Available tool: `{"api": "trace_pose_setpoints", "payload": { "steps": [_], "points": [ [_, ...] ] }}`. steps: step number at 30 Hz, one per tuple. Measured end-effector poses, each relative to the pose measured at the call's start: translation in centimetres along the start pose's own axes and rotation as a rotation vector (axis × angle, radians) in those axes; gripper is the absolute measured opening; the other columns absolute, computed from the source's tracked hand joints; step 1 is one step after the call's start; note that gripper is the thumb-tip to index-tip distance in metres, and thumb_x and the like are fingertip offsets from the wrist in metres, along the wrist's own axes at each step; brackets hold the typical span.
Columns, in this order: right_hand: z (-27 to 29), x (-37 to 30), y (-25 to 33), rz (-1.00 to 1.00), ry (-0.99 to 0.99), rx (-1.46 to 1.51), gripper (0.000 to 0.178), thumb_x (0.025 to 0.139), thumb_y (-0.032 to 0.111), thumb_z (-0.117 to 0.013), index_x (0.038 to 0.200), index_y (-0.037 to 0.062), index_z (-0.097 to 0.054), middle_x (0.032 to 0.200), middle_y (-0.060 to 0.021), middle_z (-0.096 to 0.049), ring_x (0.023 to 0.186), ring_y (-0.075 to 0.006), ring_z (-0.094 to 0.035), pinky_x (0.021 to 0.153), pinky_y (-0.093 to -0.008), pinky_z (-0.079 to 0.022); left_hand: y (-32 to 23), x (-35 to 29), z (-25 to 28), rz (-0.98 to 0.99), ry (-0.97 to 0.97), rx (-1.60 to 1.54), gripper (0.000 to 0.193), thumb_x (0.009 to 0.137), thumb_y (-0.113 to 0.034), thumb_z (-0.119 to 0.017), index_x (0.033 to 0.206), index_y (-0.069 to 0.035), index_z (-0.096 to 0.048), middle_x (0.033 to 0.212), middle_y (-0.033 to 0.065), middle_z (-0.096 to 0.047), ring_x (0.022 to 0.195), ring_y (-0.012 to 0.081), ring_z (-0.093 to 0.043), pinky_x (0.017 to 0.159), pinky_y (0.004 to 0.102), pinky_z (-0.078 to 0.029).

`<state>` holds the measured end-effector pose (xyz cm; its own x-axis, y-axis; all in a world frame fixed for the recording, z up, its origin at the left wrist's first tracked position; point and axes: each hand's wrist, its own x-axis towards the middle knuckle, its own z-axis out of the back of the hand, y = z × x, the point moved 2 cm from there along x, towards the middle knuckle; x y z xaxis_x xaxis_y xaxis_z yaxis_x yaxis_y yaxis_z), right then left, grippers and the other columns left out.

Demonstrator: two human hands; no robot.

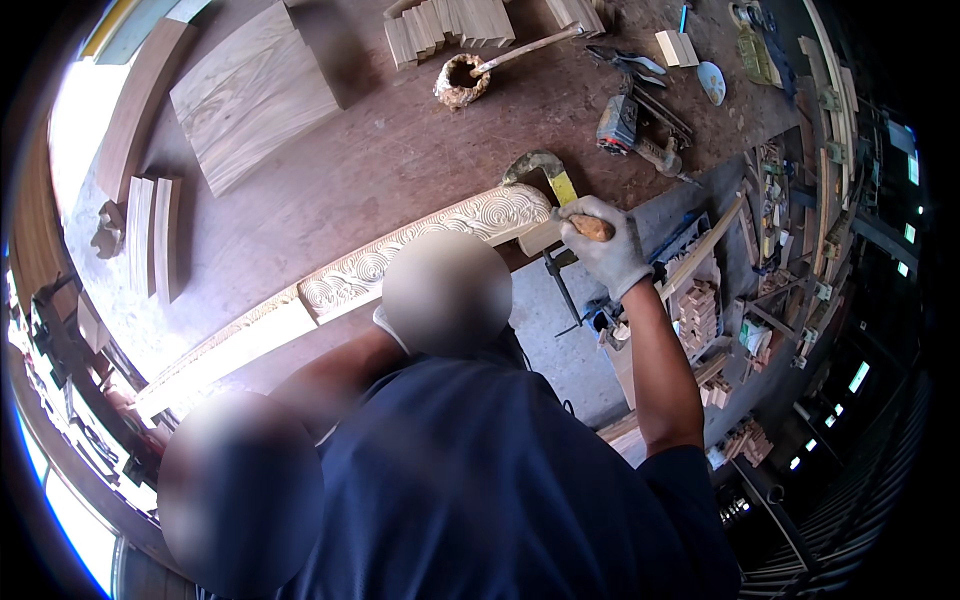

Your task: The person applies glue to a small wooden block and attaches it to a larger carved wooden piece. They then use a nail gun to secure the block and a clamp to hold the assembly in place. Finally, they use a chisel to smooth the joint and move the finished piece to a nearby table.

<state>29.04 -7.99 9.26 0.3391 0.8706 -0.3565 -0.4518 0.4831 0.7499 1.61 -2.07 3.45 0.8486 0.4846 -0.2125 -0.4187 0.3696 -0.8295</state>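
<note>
My right hand [607,245], in a pale work glove, is closed around a rounded brown wooden handle [594,228]; the rest of that tool is hidden. Just beside it, a yellow-marked C-clamp [560,183] sits over the end of a long wooden piece carved with scrolls [435,235]. A small pale wood block [540,238] lies by the clamp. Of my left hand [388,325], only a bit of white glove shows near the carved piece's near side. A blurred round patch covers its fingers, so what they touch is hidden.
On the brown bench [400,150] lie a square wood board [255,100], upright wood strips [155,240] and a crusted pot [462,82] with a stick in it. Stacked wood pieces [450,25] and a power tool [620,125] lie farther back. Shelves with wood blocks [700,305] stand right.
</note>
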Motion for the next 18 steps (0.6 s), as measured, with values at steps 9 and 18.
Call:
{"api": "trace_pose_setpoints", "payload": {
  "steps": [9,18],
  "points": [
    [-0.1,0.0,-0.2,0.049,0.009,0.030,0.013,0.085,0.003,-0.076,0.098,0.0031,-0.072,0.097,-0.0073,-0.077,0.093,-0.0151,-0.073,0.087,-0.0321,-0.057,-0.6,-0.1,0.9,-0.077,-0.081,-0.108,0.033,0.098,-0.029,-0.065,0.125,-0.010,-0.069,0.117,0.0169,-0.069,0.108,0.0355,-0.065,0.091,0.0475,-0.052],
    [-0.1,-0.1,-0.6,0.009,0.029,0.113,0.015,0.086,0.003,-0.076,0.101,0.0026,-0.073,0.098,-0.0072,-0.077,0.095,-0.0153,-0.073,0.088,-0.0322,-0.058,0.4,-0.2,-0.1,-0.026,-0.001,-0.030,0.041,0.099,-0.031,-0.065,0.134,-0.010,-0.064,0.128,0.0166,-0.065,0.119,0.0342,-0.062,0.100,0.0459,-0.050]
  ]
}}
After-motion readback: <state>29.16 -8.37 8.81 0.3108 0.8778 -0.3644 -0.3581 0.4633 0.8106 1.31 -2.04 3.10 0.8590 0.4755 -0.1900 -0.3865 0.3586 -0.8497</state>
